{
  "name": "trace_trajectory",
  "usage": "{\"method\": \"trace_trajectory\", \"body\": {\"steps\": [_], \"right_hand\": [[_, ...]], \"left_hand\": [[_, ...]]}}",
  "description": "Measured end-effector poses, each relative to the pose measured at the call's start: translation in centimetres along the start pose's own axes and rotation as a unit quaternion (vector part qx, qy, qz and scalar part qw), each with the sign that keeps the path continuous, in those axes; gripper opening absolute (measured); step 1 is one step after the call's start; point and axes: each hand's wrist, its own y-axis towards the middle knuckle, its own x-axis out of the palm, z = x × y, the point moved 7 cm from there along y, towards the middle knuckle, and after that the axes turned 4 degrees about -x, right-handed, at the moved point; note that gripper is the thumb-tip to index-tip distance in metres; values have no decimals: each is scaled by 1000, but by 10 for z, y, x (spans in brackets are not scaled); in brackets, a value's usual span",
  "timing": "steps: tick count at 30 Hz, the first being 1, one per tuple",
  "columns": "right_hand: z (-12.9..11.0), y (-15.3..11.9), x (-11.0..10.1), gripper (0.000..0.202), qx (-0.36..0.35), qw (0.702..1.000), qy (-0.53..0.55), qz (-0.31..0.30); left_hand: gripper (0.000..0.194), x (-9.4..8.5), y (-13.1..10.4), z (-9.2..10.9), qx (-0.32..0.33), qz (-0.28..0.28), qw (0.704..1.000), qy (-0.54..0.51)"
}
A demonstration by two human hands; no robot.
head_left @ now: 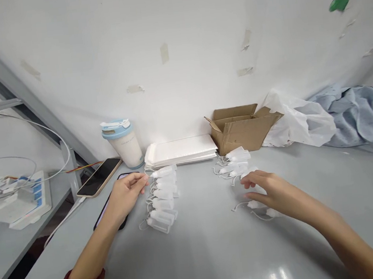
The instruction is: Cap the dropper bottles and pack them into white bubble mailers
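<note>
My left hand (127, 194) hovers over the grey table, fingers loosely curled, its fingertips beside the top of a neat column of small clear plastic bottles (162, 199). It holds nothing that I can see. My right hand (268, 191) reaches with spread fingers over a loose scatter of the same small bottles with thin loops (234, 166); two or three of them lie under and beside its palm (256, 204). Whether it grips one is hidden by the fingers.
A phone (99, 176) and a second dark phone (107, 205) lie left of my left hand. At the wall stand a lidded cup (123, 144), a stack of white trays (181, 151), an open cardboard box (243, 129), a plastic bag (299, 121) and blue cloth (360, 112). A power strip (19, 201) sits far left.
</note>
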Motion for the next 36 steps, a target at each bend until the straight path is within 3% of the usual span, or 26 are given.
{"method": "trace_trajectory", "body": {"steps": [6, 14, 21, 26, 29, 33, 36], "right_hand": [[10, -2, 2, 13, 28, 999, -6, -37], [9, -7, 4, 16, 44, 996, 40, -73], [16, -8, 12, 16, 31, 996, 21, -87], [8, -5, 13, 10, 21, 995, 18, -97], [-2, -2, 8, 10, -1, 997, 18, -69], [-24, 0, 5, 15, -46, 998, 43, -17], [-44, 0, 10, 17, -77, 993, 87, 2]], "left_hand": [[36, 13, 5, -13, -14, -11, 997, -70], [34, 15, 17, -20, -24, 6, 992, -120], [33, 21, 16, -20, -30, -10, 996, -86], [36, 14, 11, -18, -34, 21, 999, -31], [33, 9, 6, -10, 0, 40, 997, 63], [28, 14, -14, 15, 110, 72, 975, 179], [30, 40, -37, 25, 130, -12, 978, 164]]}}
